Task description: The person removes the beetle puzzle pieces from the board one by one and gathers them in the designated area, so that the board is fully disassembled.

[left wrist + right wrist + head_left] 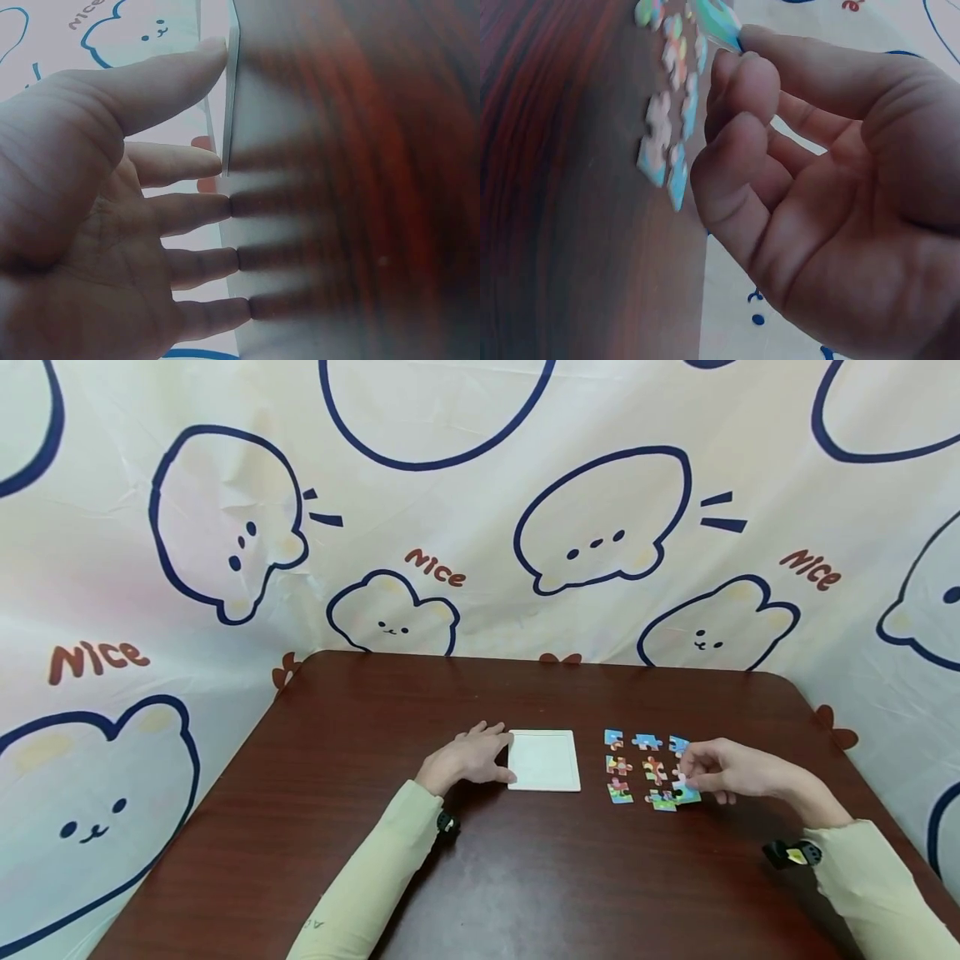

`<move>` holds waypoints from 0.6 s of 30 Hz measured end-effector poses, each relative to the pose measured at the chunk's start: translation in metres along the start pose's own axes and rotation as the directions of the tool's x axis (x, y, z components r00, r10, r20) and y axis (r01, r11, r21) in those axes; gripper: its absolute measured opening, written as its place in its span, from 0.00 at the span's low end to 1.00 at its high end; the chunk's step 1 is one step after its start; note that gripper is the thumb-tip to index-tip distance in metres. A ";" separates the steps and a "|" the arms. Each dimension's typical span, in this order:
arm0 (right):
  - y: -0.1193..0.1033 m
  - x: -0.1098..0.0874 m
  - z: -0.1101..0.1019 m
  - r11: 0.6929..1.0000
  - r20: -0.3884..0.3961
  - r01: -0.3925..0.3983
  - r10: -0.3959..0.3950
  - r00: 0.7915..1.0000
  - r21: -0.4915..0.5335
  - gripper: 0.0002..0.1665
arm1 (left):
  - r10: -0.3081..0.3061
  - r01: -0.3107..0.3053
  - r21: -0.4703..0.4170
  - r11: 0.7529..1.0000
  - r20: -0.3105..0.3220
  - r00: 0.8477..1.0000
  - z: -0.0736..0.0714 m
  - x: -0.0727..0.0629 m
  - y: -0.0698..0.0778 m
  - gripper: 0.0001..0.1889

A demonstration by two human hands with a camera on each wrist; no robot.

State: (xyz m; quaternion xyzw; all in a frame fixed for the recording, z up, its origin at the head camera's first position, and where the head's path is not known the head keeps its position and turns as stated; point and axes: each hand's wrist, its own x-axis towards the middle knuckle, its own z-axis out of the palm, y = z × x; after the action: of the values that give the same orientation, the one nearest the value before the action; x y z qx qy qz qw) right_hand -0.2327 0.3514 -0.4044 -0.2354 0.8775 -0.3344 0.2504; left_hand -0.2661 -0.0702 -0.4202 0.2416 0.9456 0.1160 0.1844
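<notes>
My right hand (731,772) pinches a green and blue jigsaw puzzle piece (684,793) between thumb and fingertips, at the right end of the loose pieces. In the right wrist view that puzzle piece (721,22) tilts up off the table, its far part cut off by the frame. My left hand (474,756) lies beside a square white puzzle tray (543,760), fingers straight, thumb and index finger against its left edge. The left wrist view shows the tray's thin edge (232,82) by my thumb.
Several other jigsaw pieces lie in loose rows right of the tray, among them a blue piece (647,742), a red one (654,769) and a green-edged one (619,791). All rest on a dark brown wooden table (525,877). A printed curtain (480,527) hangs behind.
</notes>
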 end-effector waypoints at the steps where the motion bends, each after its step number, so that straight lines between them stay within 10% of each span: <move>1: 0.002 -0.002 0.000 1.000 0.007 -0.007 0.007 1.000 -0.001 0.10 | 0.003 -0.003 0.000 1.000 0.001 1.000 0.000 0.000 0.000 0.35; 18: 0.022 -0.015 0.002 0.990 0.008 -0.139 0.139 0.990 -0.029 0.12 | 0.016 -0.016 -0.012 1.000 0.007 1.000 0.002 0.005 0.003 0.38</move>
State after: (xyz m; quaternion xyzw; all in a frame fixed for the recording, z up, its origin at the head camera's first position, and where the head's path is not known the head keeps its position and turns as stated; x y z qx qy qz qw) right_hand -0.2253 0.3738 -0.4168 -0.1789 0.8951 -0.3026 0.2742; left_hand -0.2682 -0.0653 -0.4222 0.2483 0.9423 0.1223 0.1885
